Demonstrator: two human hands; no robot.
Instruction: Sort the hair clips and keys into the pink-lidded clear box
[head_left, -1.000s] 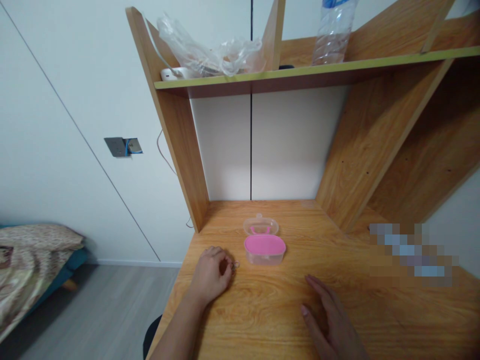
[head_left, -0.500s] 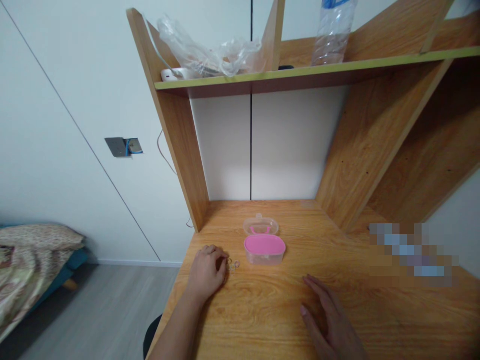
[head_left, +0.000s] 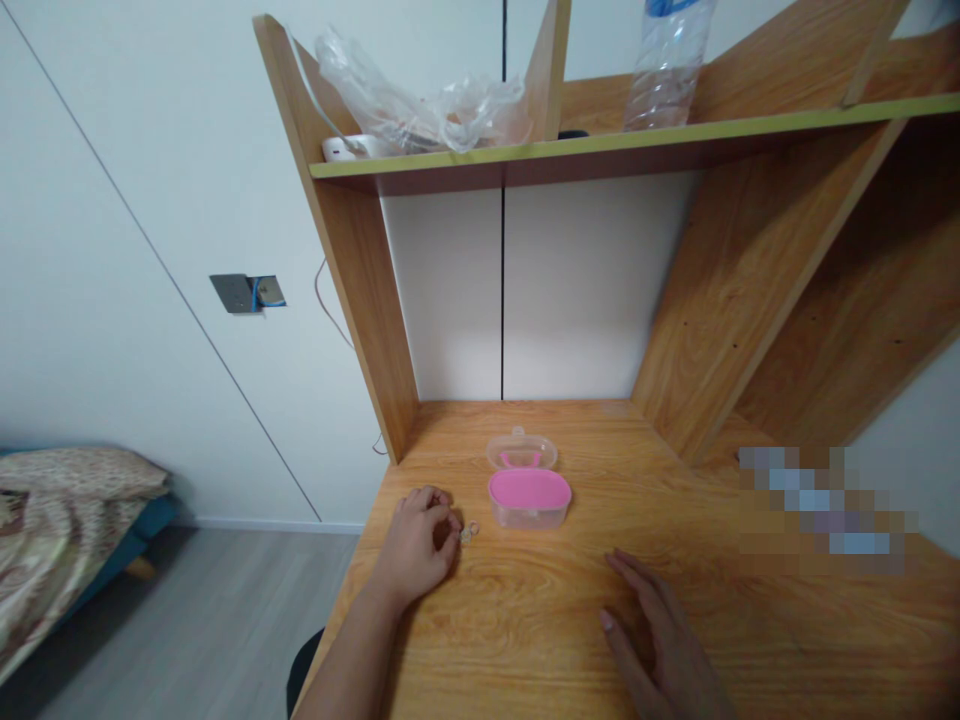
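My left hand [head_left: 418, 542] rests on the wooden desk [head_left: 525, 620] with its fingers curled in a pinch, the fingertips at a small clear ring-like object [head_left: 468, 533] lying on the wood. Whether the fingers grip it or only touch it is hard to make out. Just right of it stands a small clear plastic box with a pink inside [head_left: 529, 498], its clear lid [head_left: 522, 452] open behind it. My right hand [head_left: 660, 640] lies flat on the desk near the front edge, fingers stretched out, holding nothing.
A shelf [head_left: 600, 148] above the desk carries a crumpled clear plastic bag [head_left: 427, 100] and a clear plastic bottle [head_left: 667, 60]. Wooden side panels close in the desk left and right. A blurred patch [head_left: 825, 510] sits at the right. A bed [head_left: 67, 520] stands at far left.
My left hand's fingers have shifted slightly around the small clear object, which now lies a little clear of the fingertips. The right hand has barely moved.
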